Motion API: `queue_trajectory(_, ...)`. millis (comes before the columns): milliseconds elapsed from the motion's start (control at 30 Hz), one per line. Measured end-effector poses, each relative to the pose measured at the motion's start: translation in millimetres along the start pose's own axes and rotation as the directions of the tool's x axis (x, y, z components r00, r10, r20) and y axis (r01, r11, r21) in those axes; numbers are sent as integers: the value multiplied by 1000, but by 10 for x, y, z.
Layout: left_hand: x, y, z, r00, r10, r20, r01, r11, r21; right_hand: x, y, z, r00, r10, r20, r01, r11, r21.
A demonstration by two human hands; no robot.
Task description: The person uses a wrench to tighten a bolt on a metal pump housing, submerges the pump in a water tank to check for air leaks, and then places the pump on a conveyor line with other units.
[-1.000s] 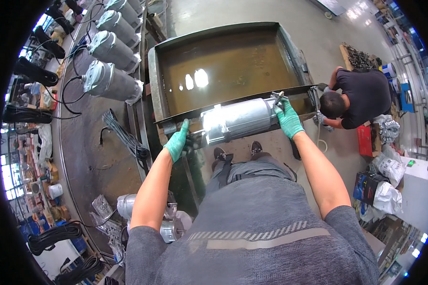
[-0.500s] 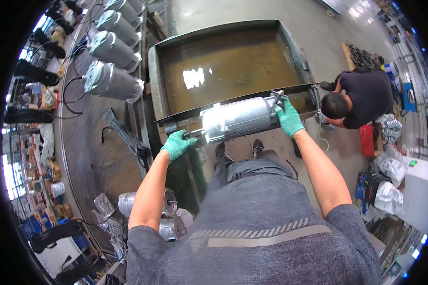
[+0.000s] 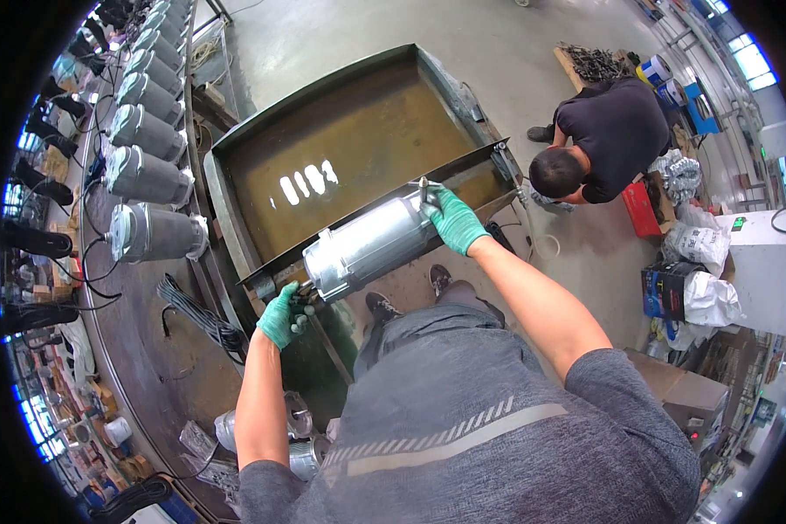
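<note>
A silver cylindrical motor [image 3: 371,247] is held across my front, along the near rim of a large metal tank [image 3: 227,229] of brownish liquid. My left hand [image 3: 282,320], in a green glove, is closed round the thin shaft end at the motor's left. At the opposite end my right hand [image 3: 452,220], gloved alike, grips the motor by its end, where a small metal fitting sticks up by the thumb. The motor's right end is higher in the picture than its left. Whether it rests on the rim, I cannot tell.
Similar grey motors [image 3: 153,234] stand in a long row on a bench at left. A coiled black cable [image 3: 203,316] lies nearby, with more motors [image 3: 301,417] by my left arm. A co-worker [image 3: 616,131] bends down at right, near a red box [image 3: 642,208].
The whole view has turned and shifted, so tank, motor and co-worker appear further left and the motor looks more slanted. Both hands keep their hold on the motor.
</note>
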State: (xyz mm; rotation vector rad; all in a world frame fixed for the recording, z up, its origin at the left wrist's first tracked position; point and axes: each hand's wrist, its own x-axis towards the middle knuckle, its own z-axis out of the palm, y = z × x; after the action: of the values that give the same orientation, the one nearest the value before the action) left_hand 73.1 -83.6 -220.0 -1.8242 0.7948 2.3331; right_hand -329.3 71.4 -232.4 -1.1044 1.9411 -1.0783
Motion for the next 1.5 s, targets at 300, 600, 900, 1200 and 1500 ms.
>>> queue_trajectory(300,134,-216,-43,990,138,35,-130,975,-179,29,-39,-8,999,15,33,-17,998,66)
queue_trajectory(600,-13,-505,-80,833,324,-448,-437,883,-173,-138,821,-985,838,-163,-521,-108,886,-451)
queue_trajectory(900,-537,-465,696,430,686,-587,-778,611,145,-67,472,-1336,772,603,201,-563,500,659)
queue_trajectory(1200,-1127,160,2419,317,926,-206,-948,317,-33,-737,-884,19,914,-274,298,246,961,129)
queue_trajectory(1500,-607,-108,908,609,461,-646,-788,448,-423,-634,-885,-178,994,-102,-36,99,993,-62)
